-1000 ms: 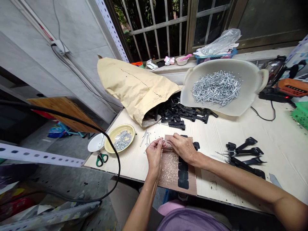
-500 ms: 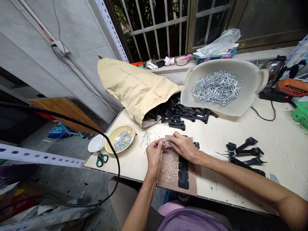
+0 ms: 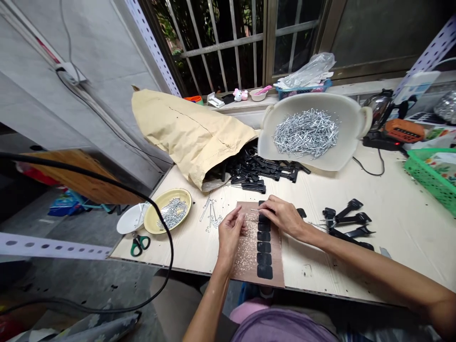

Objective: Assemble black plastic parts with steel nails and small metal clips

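Note:
My right hand [image 3: 283,216] pinches a black plastic piece, mostly hidden in the palm, with its flat end [image 3: 301,213] showing past the hand. A thin metal pin [image 3: 254,209] juts left from the fingertips. To its left, my left hand [image 3: 231,232] hovers over the brown board [image 3: 245,273], fingers loosely curled, thumb apart, with nothing visible in them. A column of black square pads [image 3: 264,247] lies on the board among pale crumbs. Left of my left hand are loose pins and small washers [image 3: 213,219].
A paper sack [image 3: 192,130] spills black plastic parts [image 3: 251,168]. Behind them stands a white basin of metal pins [image 3: 342,142]. A yellow dish [image 3: 149,219] of small metal pieces and green-handled scissors [image 3: 139,244] sit left. Black parts with pins [image 3: 351,221] and a green basket [image 3: 432,178] are right.
My hands have parted: the right has moved right with the black piece and pin, and the left has let go. The camera view has turned slightly right.

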Available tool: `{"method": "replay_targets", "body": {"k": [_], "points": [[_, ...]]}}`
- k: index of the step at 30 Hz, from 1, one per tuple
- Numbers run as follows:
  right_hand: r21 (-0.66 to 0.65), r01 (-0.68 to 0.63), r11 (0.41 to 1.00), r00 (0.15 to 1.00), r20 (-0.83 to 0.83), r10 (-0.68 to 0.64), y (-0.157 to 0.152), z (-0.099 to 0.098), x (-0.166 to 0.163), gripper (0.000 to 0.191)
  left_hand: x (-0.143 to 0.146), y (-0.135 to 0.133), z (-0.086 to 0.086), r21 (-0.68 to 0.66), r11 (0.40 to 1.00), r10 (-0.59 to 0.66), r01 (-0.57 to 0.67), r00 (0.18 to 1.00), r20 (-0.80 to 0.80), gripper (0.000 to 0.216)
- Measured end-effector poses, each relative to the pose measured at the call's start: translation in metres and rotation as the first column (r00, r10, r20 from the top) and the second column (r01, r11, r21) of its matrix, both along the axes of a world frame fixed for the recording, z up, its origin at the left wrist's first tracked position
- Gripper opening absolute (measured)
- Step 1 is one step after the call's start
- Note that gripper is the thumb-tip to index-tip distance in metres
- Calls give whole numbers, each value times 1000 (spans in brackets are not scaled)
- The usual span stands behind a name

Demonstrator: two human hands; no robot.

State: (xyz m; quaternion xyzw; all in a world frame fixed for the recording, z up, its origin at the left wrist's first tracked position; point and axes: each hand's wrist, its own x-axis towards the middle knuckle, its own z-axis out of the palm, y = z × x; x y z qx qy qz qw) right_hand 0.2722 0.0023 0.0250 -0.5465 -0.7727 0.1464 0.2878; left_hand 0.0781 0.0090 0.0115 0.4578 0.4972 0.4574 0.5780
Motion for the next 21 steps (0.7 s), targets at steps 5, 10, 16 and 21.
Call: {"method": "replay_targets", "body": {"k": [5, 10, 16, 21], "points": [[19, 58, 998, 988, 143, -61, 1, -17, 42, 22, 0, -5, -6, 66, 998, 7, 7, 976, -217, 58], [35, 25, 999, 984, 174, -31, -5, -30, 47, 22, 4, -7, -14, 202, 979, 121, -36, 896, -426, 55], [53, -439, 897, 869, 278, 409, -40, -31, 24, 32, 8, -9, -17, 235, 970, 161, -54, 871, -464, 57], [-6, -200, 980, 974, 107, 199, -25, -25, 24, 30, 8, -10, -16, 227, 970, 192, -89, 855, -483, 60]]}}
